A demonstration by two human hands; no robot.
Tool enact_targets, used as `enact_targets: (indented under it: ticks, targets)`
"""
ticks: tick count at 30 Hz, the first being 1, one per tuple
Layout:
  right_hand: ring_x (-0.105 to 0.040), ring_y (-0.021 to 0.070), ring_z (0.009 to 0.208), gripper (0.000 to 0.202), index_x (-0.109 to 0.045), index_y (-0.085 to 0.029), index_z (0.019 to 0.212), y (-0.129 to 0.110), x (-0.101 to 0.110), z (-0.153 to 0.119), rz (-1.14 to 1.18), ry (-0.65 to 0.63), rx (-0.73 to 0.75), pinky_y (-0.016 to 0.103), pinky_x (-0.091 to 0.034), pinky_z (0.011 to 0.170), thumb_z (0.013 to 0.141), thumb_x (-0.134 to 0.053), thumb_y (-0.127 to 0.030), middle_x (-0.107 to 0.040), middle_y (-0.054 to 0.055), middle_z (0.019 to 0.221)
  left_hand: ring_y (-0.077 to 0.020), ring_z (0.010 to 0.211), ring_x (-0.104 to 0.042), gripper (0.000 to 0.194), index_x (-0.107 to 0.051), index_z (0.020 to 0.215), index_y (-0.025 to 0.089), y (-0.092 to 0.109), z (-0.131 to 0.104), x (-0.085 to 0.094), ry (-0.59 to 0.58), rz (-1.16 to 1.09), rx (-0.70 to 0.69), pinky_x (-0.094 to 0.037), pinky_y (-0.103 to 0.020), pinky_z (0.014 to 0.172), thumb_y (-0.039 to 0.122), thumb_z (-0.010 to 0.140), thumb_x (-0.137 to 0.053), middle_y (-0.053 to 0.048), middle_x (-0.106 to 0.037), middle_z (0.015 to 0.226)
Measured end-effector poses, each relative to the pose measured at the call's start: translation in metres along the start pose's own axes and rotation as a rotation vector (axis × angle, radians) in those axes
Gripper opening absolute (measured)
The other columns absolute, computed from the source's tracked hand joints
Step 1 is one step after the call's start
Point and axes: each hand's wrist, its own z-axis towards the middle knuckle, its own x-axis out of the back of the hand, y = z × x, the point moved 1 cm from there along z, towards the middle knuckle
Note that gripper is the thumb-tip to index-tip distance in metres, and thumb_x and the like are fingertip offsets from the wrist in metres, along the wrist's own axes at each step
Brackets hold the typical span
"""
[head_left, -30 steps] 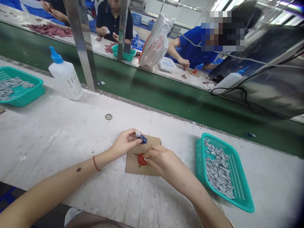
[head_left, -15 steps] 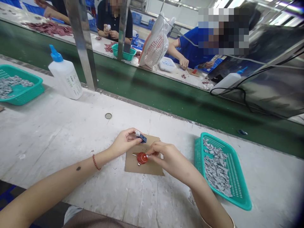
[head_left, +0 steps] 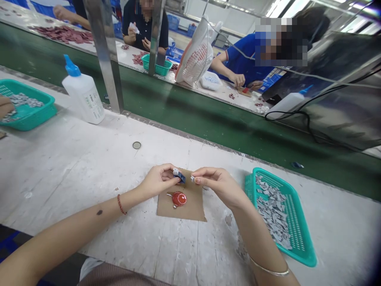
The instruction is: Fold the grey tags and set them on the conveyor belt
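Note:
My left hand (head_left: 162, 177) pinches a small dark blue and grey block-like part (head_left: 179, 175) above a brown cardboard piece (head_left: 195, 206). Facing it, my right hand (head_left: 216, 180) is closed on a tiny light grey piece (head_left: 193, 179), held between thumb and forefinger. The two parts are a short gap apart. Below them on the cardboard rests a small red dish (head_left: 179, 198) with glossy red contents and a thin metal-looking stick at its left side. Right of my right forearm is a green basket (head_left: 300, 222) full of small grey pieces.
A white squeeze bottle (head_left: 85, 97) with a blue cap stands at the back left, beside a metal post (head_left: 107, 59). Another person's hand (head_left: 5, 107) reaches into a second green basket (head_left: 41, 115). A bottle cap (head_left: 136, 145) lies mid-table. Beyond runs a green belt (head_left: 178, 113).
My right hand has lifted from the red dish with the tiny grey piece and come up near the part in my left hand. Another person's hand has appeared at the left basket.

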Motion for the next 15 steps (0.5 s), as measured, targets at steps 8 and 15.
enact_targets:
  ticks: [8,15]
  targets:
    - [-0.068,0.02,0.087,0.025,-0.073,-0.019,0.085,0.009,-0.014,0.005,0.058,0.012,0.033,0.034,-0.05,0.084,0.071,-0.076,-0.04,-0.075,0.006,0.091,-0.0221,0.083,-0.072,0.014,-0.066,0.09,0.016,-0.003,0.001,0.0,-0.003,0.086,-0.001,-0.056,-0.031,0.076,0.02,0.076,-0.068,-0.006,-0.073,0.084]
    - [-0.07,0.0213,0.088,0.022,-0.074,-0.018,0.085,0.007,-0.022,0.004,0.088,-0.016,0.056,0.036,-0.052,0.087,0.072,-0.075,-0.035,-0.076,0.006,0.091,-0.023,0.082,-0.072,0.015,-0.066,0.088,0.017,-0.002,0.0,-0.001,0.004,0.063,-0.013,-0.056,-0.031,0.073,0.022,0.075,-0.07,-0.006,-0.072,0.084]
